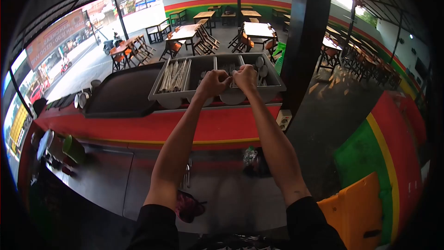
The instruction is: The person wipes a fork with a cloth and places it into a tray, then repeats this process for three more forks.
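Observation:
A grey cutlery tray (173, 96) with several compartments rests on the red counter. Chopsticks (175, 75) fill its left compartment, and spoons (262, 70) lie in the right one. Metal cutlery, apparently forks (227, 68), shows between and behind my hands. My left hand (214, 84) is over the middle of the tray, fingers curled into a pinch. Close beside it, my right hand (245, 78) is also closed, its fingertips near those of the left. Whatever the fingers hold is too small or hidden to make out.
Left of the cutlery tray lies a dark serving tray (121, 91), with metal cups (82, 99) beyond it. A black post (307, 32) rises at the right, above a power socket (284, 119). Below are a metal worktop (152, 171), a green container (73, 149) and an orange lid-like panel (358, 206).

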The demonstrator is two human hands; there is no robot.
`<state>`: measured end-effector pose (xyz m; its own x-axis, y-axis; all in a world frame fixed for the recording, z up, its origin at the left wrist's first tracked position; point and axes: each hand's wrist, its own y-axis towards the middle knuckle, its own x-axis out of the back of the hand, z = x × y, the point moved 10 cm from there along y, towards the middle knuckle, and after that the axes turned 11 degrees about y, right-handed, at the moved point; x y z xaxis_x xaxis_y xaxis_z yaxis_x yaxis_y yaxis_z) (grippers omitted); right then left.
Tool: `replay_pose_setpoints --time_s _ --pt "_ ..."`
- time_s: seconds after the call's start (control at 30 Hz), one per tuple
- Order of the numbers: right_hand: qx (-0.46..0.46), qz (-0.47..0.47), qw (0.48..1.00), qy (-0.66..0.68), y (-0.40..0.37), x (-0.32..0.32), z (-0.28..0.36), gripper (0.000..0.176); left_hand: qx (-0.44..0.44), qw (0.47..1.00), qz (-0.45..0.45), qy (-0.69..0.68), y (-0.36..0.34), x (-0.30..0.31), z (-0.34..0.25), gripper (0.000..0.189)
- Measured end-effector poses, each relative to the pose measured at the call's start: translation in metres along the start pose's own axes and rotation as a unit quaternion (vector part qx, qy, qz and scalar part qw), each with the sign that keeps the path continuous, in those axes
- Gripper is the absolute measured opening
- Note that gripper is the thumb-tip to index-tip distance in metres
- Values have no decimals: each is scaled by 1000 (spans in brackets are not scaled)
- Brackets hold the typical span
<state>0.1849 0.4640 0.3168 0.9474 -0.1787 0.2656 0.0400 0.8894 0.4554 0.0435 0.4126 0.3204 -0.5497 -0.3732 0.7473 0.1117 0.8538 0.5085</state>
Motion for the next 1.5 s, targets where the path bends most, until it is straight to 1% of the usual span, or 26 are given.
replay_pose_setpoints --time_s 0.07,0.17,0.27,0.37,0.4,0.43,0.47,0.5,0.53,0.57,0.6,0.67,0.7,0.73,0.8,0.83,0.87,0.93,1.0,1.07,1.1,1.23,1.27,1.33,1.43,1.5 --pt "38 -23 997 60 -1 -2 -1 30 26 999 -24 9 -5 6 3 26" --pt "103 -34 993 46 -5 -4 2 30 12 994 -93 58 -19 17 -10 25" --pt "138 -36 989 51 -7 -5 1 29 16 989 -148 6 -48 29 -22 24" --pt "159 -21 985 68 -17 0 12 26 6 970 -200 -140 -107 34 -26 23" --pt "162 -11 984 78 -19 2 18 25 7 958 -210 -197 -134 24 -16 23" --pt "211 -20 975 62 -26 6 28 23 43 959 -204 -193 -169 9 -3 25" --pt "246 -18 966 84 -29 6 30 23 79 958 -199 -189 -210 -4 7 27" --pt "216 9 970 110 -33 4 28 23 156 952 -181 -191 -258 -23 22 28" --pt "245 21 959 141 -51 10 37 21 233 939 -161 -193 -311 -43 35 29" --pt "259 12 944 204 -72 12 32 20 260 914 -171 -259 -364 -68 46 30" --pt "274 4 924 266 -95 14 28 19 346 903 -126 -223 -427 -101 73 30" --pt "113 5 910 400 -156 -2 -21 19 463 808 -197 -306 -529 -119 76 28" --pt "-13 25 934 355 -196 -19 -61 20 487 784 -218 -316 -574 -130 75 27" --pt "-25 -8 931 363 -241 -33 -84 18 510 759 -239 -326 -613 -136 73 27" --pt "-100 71 947 298 -340 -81 -136 16 519 756 -195 -349 -651 -138 60 27" --pt "-156 120 930 312 -396 -111 -169 19 521 754 -169 -363 -664 -138 55 27" --pt "-162 139 933 290 -450 -132 -194 23 527 753 -166 -359 -676 -132 54 27" --pt "-153 259 938 174 -539 -159 -188 40 532 752 -158 -354 -685 -122 61 27" --pt "-47 348 923 159 -602 -180 -165 57 540 759 -146 -333 -689 -111 72 28" --pt "65 410 909 31 -635 -183 -135 63 530 769 -148 -326 -676 -92 89 27" --pt "122 440 889 -33 -648 -184 -120 66 524 773 -152 -323 -669 -84 98 27" --pt "67 418 901 -90 -645 -184 -136 50 501 793 -128 -321 -645 -80 142 26" --pt "72 397 911 -87 -642 -182 -133 39 493 799 -117 -324 -638 -83 152 26" --pt "66 366 925 -79 -637 -181 -127 37 482 818 -74 -306 -629 -92 170 23" --pt "26 320 943 -82 -639 -180 -131 35 464 868 -15 -178 -618 -96 186 20" --pt "1 287 954 -90 -646 -178 -134 35 469 875 41 -115 -617 -109 200 23"
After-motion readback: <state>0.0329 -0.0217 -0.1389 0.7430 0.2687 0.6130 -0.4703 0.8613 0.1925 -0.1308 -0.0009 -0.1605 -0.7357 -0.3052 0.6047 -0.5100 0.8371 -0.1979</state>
